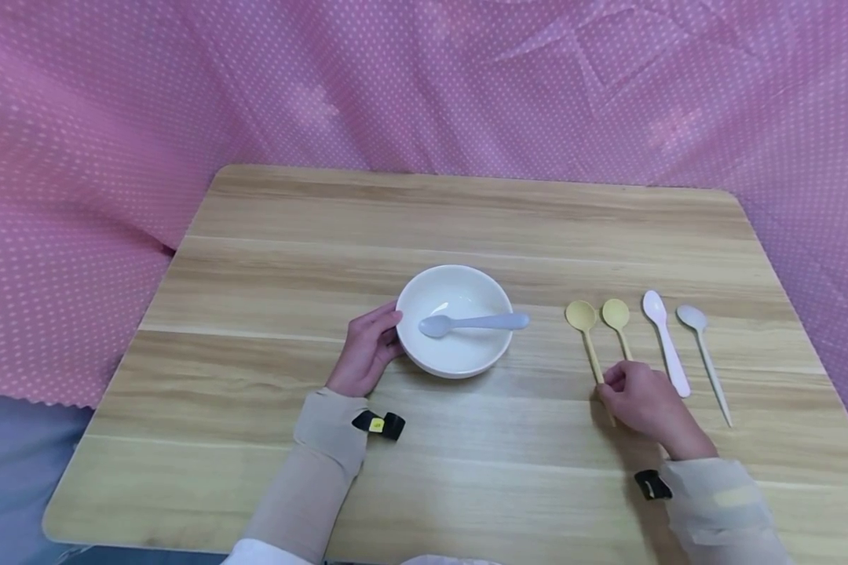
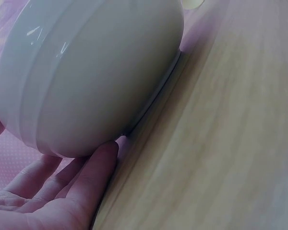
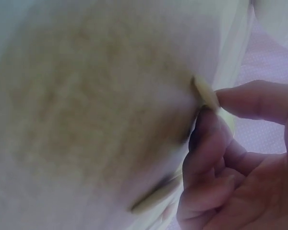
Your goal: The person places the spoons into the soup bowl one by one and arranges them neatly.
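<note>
Spreading across most of the head view, the wooden tabletop (image 1: 466, 227) stands before a pink dotted cloth (image 1: 113, 118) that hangs behind and to both sides of it. Near the middle of the tabletop sits a white bowl (image 1: 455, 292), and a pale blue spoon (image 1: 475, 322) lies inside it with its handle resting over the right rim. The left hand (image 1: 366, 351) rests against the bowl's left side, its fingers (image 2: 93, 175) relaxed and nearly straight, touching the lower wall close to the base without curling round it. To the right of the bowl, four spoons lie side by side, handles toward the person: a yellow spoon (image 1: 586, 329), a second yellow spoon (image 1: 617, 318), a white spoon (image 1: 664, 337) and a grey spoon (image 1: 705, 353). The right hand (image 1: 646, 404) covers the handle ends of the two yellow spoons; its fingers (image 3: 206, 143) are curled and pinch the handle of the first yellow spoon, which lies on the tabletop just right of the bowl.
</note>
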The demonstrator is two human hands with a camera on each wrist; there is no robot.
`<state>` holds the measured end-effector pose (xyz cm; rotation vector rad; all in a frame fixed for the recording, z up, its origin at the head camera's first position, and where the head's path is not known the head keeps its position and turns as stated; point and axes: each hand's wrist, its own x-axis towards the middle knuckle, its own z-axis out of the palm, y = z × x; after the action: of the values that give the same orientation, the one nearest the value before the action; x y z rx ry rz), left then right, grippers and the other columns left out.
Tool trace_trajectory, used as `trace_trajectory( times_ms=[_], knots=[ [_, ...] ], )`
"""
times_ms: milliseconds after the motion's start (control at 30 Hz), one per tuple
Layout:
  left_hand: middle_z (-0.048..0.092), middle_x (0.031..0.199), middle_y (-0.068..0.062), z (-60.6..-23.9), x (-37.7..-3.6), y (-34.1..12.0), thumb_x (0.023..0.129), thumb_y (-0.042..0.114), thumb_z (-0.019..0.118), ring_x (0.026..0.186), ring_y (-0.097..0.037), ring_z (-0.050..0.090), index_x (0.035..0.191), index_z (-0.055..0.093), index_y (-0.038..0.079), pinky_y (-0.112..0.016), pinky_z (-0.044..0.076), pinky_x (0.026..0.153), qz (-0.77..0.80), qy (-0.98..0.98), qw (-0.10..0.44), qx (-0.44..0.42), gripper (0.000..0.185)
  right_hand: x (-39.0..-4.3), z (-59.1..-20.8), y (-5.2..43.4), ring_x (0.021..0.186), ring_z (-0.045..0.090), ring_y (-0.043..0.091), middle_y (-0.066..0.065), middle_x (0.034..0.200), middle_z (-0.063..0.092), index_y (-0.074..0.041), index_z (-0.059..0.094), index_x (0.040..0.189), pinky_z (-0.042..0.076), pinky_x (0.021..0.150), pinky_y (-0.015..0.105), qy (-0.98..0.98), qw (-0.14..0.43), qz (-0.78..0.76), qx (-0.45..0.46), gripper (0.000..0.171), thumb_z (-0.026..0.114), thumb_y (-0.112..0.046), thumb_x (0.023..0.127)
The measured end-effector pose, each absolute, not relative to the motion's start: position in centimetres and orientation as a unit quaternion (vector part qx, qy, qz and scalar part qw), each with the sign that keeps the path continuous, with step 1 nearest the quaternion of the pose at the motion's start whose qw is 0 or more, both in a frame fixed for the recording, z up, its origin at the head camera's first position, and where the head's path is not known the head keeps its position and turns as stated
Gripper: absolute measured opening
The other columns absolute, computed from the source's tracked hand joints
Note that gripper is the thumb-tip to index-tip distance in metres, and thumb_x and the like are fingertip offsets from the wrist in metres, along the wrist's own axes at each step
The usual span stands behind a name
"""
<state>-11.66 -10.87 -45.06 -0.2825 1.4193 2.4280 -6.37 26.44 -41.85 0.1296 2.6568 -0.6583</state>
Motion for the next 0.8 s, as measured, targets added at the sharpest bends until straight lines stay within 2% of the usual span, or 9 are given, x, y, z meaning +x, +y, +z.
trace_trajectory(
  times_ms=[367,800],
  knots=[
    [0.059,0.127,-0.015,-45.1,-11.7,-10.9,0.091,0.014,0.057,0.096,-0.016,0.062,0.134,0.049,0.001,-0.029,0.054,0.074,0.85,0.493,0.156,-0.097,0.045,-6.4,-41.4,26.4,0.065,0.054,0.017,0.005,0.076,0.064,0.0,0.062,0.091,0.041,0.055,0.028,0.957,0.173,-0.23,0.037,0.02,0.06,-0.018,0.084],
    [0.056,0.131,-0.016,-45.0,-11.6,-10.9,0.092,0.016,0.056,0.098,-0.016,0.061,0.134,0.05,0.003,-0.027,0.054,0.075,0.846,0.5,0.158,-0.096,0.044,-6.3,-40.1,26.3,0.071,0.056,0.02,0.009,0.079,0.065,0.001,0.061,0.094,0.043,0.059,0.028,0.965,0.12,-0.226,0.051,0.021,0.056,-0.017,0.085]
  ],
)
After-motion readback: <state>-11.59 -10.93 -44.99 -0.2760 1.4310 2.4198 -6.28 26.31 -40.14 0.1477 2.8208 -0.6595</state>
